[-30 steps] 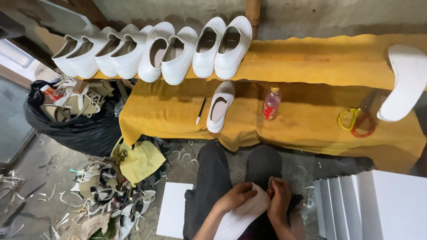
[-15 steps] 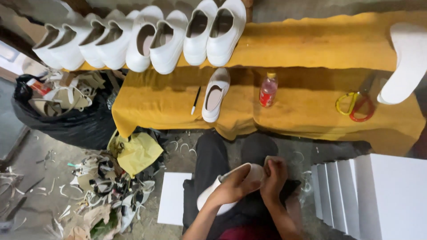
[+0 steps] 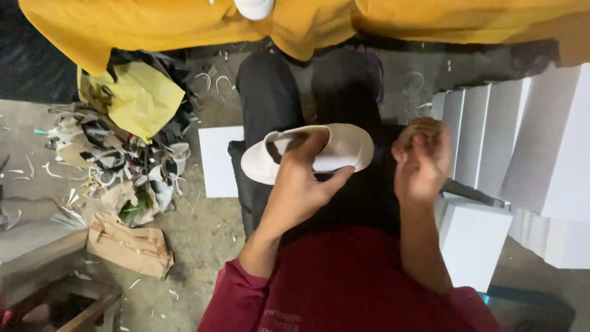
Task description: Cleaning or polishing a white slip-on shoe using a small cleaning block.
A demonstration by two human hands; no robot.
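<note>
A white shoe (image 3: 319, 150) was gripped by the left hand (image 3: 301, 184); a small brown scrap (image 3: 413, 132) was pinched by the right hand (image 3: 423, 161), near closed white boxes (image 3: 541, 154).

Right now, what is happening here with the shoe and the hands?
A seated person holds a white shoe over the lap in the left hand, fingers wrapped around its middle. The right hand is raised beside it, pinching a small brownish piece; what it is cannot be told. White boxes stand to the right, and a pile of scraps lies on the floor to the left.
</note>
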